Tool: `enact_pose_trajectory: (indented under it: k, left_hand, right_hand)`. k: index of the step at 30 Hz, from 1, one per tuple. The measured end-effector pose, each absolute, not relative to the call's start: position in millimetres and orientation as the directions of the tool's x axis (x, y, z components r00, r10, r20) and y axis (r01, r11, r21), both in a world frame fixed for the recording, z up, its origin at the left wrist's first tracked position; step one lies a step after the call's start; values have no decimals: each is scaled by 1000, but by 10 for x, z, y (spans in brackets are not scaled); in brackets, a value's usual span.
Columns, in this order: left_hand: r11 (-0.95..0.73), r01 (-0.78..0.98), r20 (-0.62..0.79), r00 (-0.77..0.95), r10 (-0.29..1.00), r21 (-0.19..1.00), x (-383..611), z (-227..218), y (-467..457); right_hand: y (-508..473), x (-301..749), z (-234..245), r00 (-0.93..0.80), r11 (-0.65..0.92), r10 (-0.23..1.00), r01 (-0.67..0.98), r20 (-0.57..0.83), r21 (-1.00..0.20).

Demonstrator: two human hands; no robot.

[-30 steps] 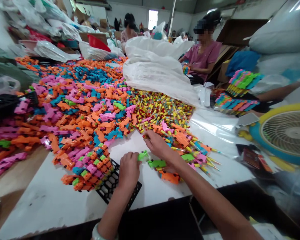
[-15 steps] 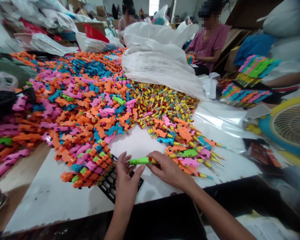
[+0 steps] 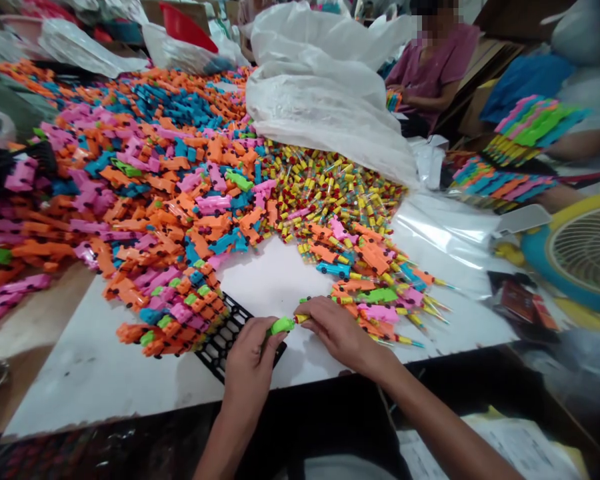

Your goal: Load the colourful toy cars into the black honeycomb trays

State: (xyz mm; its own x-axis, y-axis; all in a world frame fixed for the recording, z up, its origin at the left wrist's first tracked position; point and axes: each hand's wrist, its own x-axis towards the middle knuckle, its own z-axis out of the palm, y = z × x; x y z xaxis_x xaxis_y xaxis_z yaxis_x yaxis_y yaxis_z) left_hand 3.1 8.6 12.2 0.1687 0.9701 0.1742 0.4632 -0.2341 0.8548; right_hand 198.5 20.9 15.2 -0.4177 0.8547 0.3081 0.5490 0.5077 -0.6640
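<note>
Your left hand [image 3: 247, 363] and right hand [image 3: 337, 330] meet low at the near edge of the white surface [image 3: 80, 373]. The left grip is clenched around a green toy car [image 3: 281, 325], which sticks out past your fingertips. The right grip pinches a small yellow tube [image 3: 303, 318] against the end of that car. The step in hand looks like pushing the tube into the car. The next move seems to call for keeping the car steady and the tube lined up with its end, though the joint itself is too small to make out.

Just left of your hands lies a black grid tray [image 3: 220, 340], partly covered by orange cars in rows [image 3: 180, 320]. Beyond, a huge pile of cars [image 3: 145, 173] in orange, pink and blue spreads across the surface. To the right of it sits a heap of yellow tubes [image 3: 330, 193], spilling from under a big white bag [image 3: 325, 113]. A smaller scatter of finished cars [image 3: 375, 287] lies just beside your right hand.

The room is a crowded workshop. A person in a purple shirt [image 3: 440, 60] works across the surface. A fan [image 3: 580, 253] sits at the far right, with stacked coloured cars [image 3: 525, 133] behind it.
</note>
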Motion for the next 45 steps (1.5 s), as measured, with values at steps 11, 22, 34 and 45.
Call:
enact_pose_trajectory:
  k: [11,22,34,45]
  left_hand:
    - [-100,435,66,94,993,895,25,88,58]
    - [150,359,-165,12,986,921,60,117,36]
    - [212,417,-231,-6,973,884,38,222,70]
    - [-183,759,285,-4,959,625,-471,960,-189]
  right_hand:
    - [223,1971,72,-536,629,775,611,334,-480]
    - [150,1927,106,-653,725,678,671,337,-159]
    - [257,1880,160,-704,770,625,627,339,-118]
    - [577,1735,123,-408,558,823,715,396,-422]
